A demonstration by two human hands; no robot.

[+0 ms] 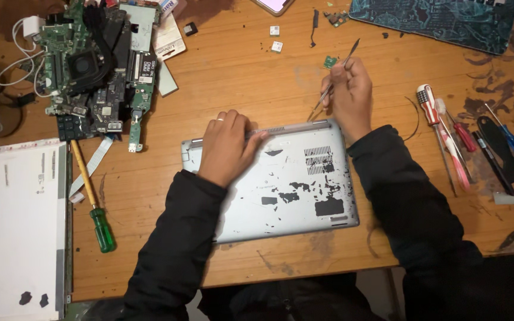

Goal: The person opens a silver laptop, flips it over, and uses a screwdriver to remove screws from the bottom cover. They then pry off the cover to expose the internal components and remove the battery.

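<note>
- Two hands are working on one silver laptop [295, 184] that is lying bottom-up at the near middle of a worn wooden table [239, 77].
- The right hand [349, 92] is pinching a thin metal pry tool [334, 80], its fingers pressed together around the shaft, the lower tip touching the laptop's far edge.
- The left hand [227, 145] is pressing flat on the far left corner, fingers curling over the rim.
- Right of the laptop, a red-and-white screwdriver [432, 116] and other small tools are lying on scratched, stained wood.
- Far left, green circuit boards [90, 65] are piling up; a green-handled screwdriver [93, 199] is resting beside a white display panel [22, 220].
- A patterned teal mat [441, 21] is covering the far right corner.
</note>
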